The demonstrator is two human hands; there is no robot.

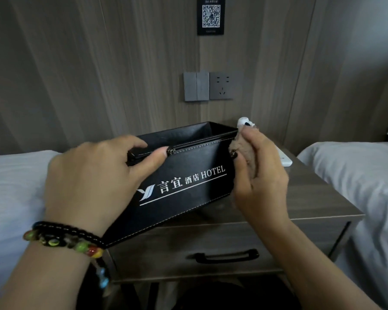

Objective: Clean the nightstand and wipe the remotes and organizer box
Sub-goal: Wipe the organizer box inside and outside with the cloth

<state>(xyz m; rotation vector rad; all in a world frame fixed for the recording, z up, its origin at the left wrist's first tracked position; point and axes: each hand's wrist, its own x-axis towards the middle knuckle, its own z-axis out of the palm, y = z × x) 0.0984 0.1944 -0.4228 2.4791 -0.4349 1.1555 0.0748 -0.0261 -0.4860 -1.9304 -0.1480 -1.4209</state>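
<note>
A: Black organizer box (188, 182), open top, white hotel lettering on front, held tilted above nightstand tabletop (318, 198), over its front-left corner.
B: Left hand (92, 182)?
A: Grip closed over box's near-left rim, thumb on front edge, fingers hooked inside. Beaded bracelets (63, 239) on wrist.
B: Right hand (260, 173)?
A: Grip bunched round a tan fuzzy cloth (242, 151), pressed against box's right end.
B: Other stuff near box?
A: White remote (285, 158) flat on tabletop, behind-right of box, mostly hidden by right hand. Second white remote-like thing (244, 123) poking up behind box's back-right corner; can't tell what it rests on.
B: Below box?
A: Drawer w/ black handle (226, 257), nightstand front in grey-brown wood grain.
B: Either side?
A: Bed w/ white sheets (11, 186) left of box, another white bed (356, 175) right of nightstand.
B: Behind?
A: Wood-look wall panel; grey switch plate (196, 86) and socket (225, 85) above box, side by side. Dark QR-code card (211, 15) higher up on wall. Dim lighting overall.
</note>
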